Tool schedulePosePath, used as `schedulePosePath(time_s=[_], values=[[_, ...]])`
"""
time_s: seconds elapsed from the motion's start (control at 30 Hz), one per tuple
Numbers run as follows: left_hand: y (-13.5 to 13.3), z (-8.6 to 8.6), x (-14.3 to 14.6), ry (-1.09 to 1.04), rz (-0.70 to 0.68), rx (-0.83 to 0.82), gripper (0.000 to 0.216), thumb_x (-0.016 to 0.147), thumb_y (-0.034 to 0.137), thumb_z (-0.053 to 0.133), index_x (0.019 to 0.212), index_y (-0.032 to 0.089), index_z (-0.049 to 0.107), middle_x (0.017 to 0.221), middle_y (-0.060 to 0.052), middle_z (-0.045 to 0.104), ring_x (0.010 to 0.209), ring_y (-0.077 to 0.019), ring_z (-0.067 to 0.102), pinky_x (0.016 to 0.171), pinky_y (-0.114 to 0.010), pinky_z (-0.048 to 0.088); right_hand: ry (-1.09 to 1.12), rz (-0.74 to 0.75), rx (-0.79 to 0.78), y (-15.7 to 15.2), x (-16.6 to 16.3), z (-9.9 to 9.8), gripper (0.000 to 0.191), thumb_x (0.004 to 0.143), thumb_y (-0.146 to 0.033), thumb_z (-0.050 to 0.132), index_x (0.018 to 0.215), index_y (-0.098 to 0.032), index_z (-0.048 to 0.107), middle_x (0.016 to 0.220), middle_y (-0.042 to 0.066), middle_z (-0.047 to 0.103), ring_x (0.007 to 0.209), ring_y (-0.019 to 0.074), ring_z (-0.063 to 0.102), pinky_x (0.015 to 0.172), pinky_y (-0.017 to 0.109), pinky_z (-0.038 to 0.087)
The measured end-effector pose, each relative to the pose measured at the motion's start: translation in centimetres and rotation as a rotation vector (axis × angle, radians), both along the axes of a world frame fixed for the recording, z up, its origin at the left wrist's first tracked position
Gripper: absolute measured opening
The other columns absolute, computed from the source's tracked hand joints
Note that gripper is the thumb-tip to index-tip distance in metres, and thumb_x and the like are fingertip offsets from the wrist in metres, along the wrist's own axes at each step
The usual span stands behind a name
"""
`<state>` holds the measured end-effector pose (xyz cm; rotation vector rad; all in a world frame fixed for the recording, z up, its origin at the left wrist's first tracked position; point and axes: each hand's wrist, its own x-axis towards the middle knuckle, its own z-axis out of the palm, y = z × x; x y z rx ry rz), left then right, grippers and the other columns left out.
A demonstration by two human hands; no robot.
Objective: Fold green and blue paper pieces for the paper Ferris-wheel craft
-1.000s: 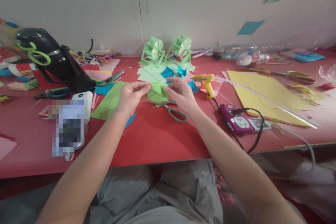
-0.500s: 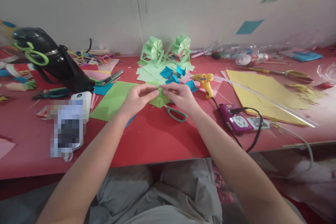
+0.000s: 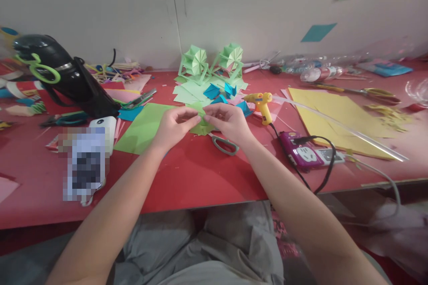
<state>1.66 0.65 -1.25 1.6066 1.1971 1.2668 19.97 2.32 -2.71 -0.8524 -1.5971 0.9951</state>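
Note:
Between my hands is a small piece of green paper (image 3: 202,129), pinched from both sides. My left hand (image 3: 175,125) closes thumb and fingers on its left edge, and my right hand (image 3: 229,121) grips its right edge. The fingertips hide most of the folds. Just below my right hand lie scissors with a grey handle (image 3: 225,145), their blades mostly covered. A larger green sheet (image 3: 137,131) rests flat to the left, partly under my left wrist. Blue folded paper pieces (image 3: 219,92) sit just behind my hands.
Two pale green paper wheel models (image 3: 195,62) stand by the wall. To the right are a yellow glue gun (image 3: 263,106), a purple power socket (image 3: 301,151) with cables, and yellow sheets (image 3: 329,120). At left, a black bottle (image 3: 67,75) leans behind a white phone-like device (image 3: 88,160).
Both hands stay almost in place, still pinching the green paper, which has tilted slightly. The blue edge below my left wrist is now mostly covered.

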Motion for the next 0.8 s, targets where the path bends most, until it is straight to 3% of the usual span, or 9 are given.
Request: schedulePosePath(time_s=[0.17,0.37,0.47,0.63,0.8], values=[[-0.1,0.12,-0.05,0.032,0.029,0.051,0.02,0.075,0.041,0.079,0.078,0.021,0.077,0.078,-0.004,0.075,0.073,-0.02,0.066,0.07,-0.031,0.052,0.024,0.001,-0.009,-0.1,-0.16,0.03,0.031,0.077,-0.042,0.077,0.096,-0.02,0.071,0.085,0.004,0.07,0.078,0.0168,0.064,0.072,0.033,0.054],[-0.29,0.36,-0.09,0.018,0.22,0.158,0.018,0.08,0.039,0.075,0.082,0.022,0.077,0.085,-0.003,0.076,0.082,-0.0201,0.068,0.076,-0.029,0.051,0.033,-0.238,0.069,-0.28,-0.16,0.31,0.028,0.08,-0.046,0.075,0.082,-0.021,0.063,0.077,0.001,0.063,0.07,0.0131,0.058,0.063,0.028,0.047],[-0.25,0.24,0.1,0.009,0.24,0.172,0.018,0.081,0.038,0.074,0.084,0.021,0.075,0.086,-0.003,0.076,0.082,-0.0192,0.068,0.078,-0.028,0.051,0.015,-0.2,0.062,-0.26,-0.17,0.27,0.03,0.08,-0.048,0.074,0.08,-0.02,0.061,0.073,0.0,0.062,0.066,0.0121,0.056,0.06,0.027,0.045],[0.02,-0.2,0.25,-0.069,0.187,0.103,0.022,0.08,0.04,0.075,0.089,0.02,0.074,0.09,-0.005,0.076,0.084,-0.0197,0.069,0.078,-0.029,0.052,-0.003,-0.145,0.029,0.0,-0.24,0.0,0.038,0.076,-0.052,0.077,0.094,-0.02,0.066,0.086,0.003,0.065,0.071,0.0132,0.058,0.062,0.028,0.048],[-0.08,-0.12,0.25,-0.076,0.153,0.089,0.02,0.079,0.039,0.076,0.085,0.021,0.073,0.085,-0.004,0.075,0.079,-0.0185,0.068,0.075,-0.028,0.052,0.061,-0.07,-0.042,0.17,-0.19,-0.05,0.038,0.082,-0.057,0.069,0.09,-0.019,0.069,0.084,0.004,0.068,0.077,0.0155,0.062,0.07,0.029,0.051]])
